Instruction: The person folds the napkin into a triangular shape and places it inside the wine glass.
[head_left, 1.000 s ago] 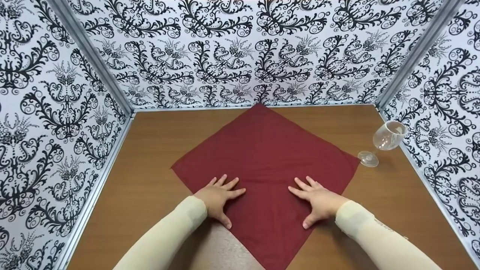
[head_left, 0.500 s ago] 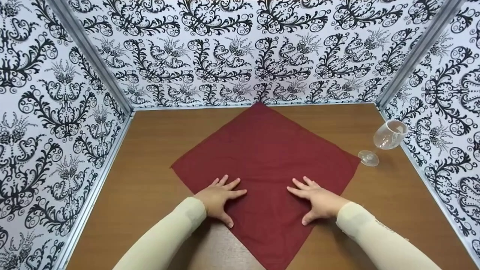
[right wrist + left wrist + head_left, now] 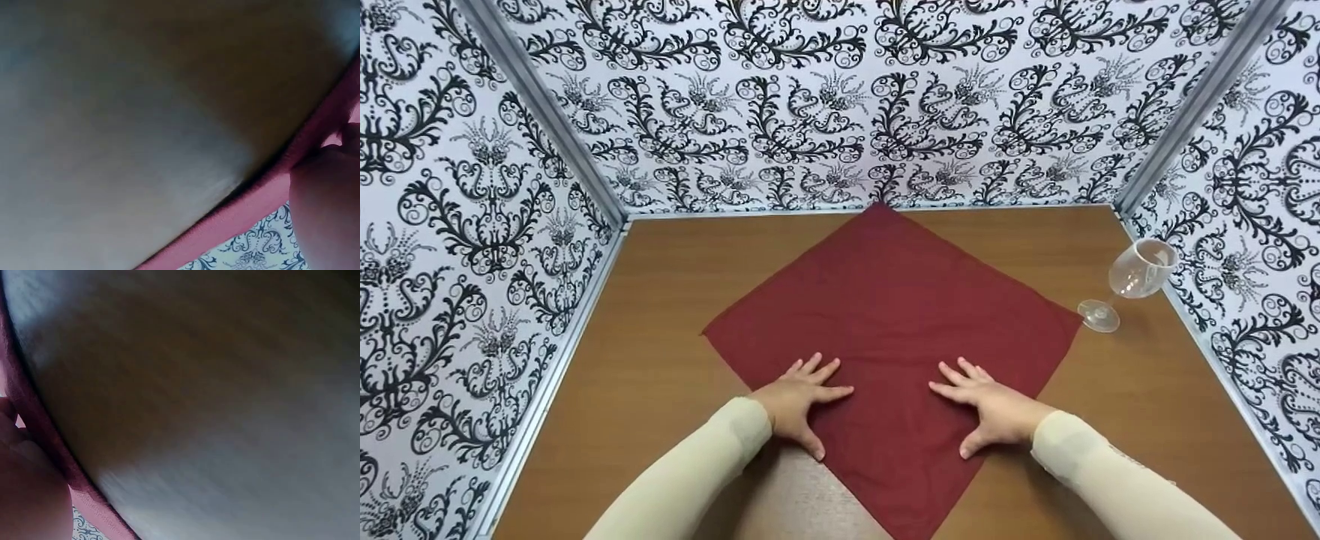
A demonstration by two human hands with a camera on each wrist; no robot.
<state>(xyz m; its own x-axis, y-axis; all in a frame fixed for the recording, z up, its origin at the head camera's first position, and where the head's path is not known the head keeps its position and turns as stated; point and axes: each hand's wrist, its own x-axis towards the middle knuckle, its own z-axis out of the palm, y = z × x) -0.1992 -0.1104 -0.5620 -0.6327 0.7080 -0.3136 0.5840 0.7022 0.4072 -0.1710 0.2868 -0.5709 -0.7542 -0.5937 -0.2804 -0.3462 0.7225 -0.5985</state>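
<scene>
A dark red cloth napkin (image 3: 885,300) lies spread as a diamond on the wooden table (image 3: 660,300), one corner at the back wall and one toward the person. On its lower left edge rests my left hand (image 3: 799,401), fingers spread and straight. My right hand (image 3: 994,409) rests the same way on the lower right edge. Faint creases run across the cloth between the hands. Both wrist views look closely along the table, with the napkin's edge (image 3: 62,455) beside the left hand and the napkin's edge (image 3: 242,208) beside the right.
An upright clear wine glass (image 3: 1140,270) stands at the right, its foot (image 3: 1099,316) right at the napkin's right corner. Walls with black scroll patterns (image 3: 825,112) enclose the table at the back and both sides, with grey metal rails (image 3: 547,112) at the corners.
The right hand has slid slightly inward and toward the person along the napkin. The left hand stays almost in place. The napkin and the glass look nearly unchanged.
</scene>
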